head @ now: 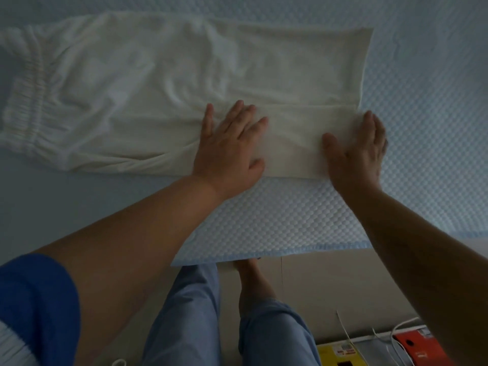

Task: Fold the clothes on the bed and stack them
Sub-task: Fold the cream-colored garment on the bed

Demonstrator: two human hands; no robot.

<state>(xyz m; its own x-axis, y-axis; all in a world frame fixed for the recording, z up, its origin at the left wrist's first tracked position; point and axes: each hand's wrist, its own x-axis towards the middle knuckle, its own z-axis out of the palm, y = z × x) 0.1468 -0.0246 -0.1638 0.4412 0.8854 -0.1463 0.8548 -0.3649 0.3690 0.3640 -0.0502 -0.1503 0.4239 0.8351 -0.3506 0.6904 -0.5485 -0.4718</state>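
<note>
We list: white trousers (148,83), soft matt cloth, creased, with gathered elastic waistband (25,99); beneath them, bed (277,220) cover, pale blue quilted fabric, bumpy, matt, bound edge.

A pair of white trousers (148,83) lies spread sideways across the quilted bed (422,114), its elastic waistband to the left. The left hand (228,149) presses flat on the near leg, fingers spread. The right hand (361,151) rests flat on the hem end at the cloth's right edge.
</note>
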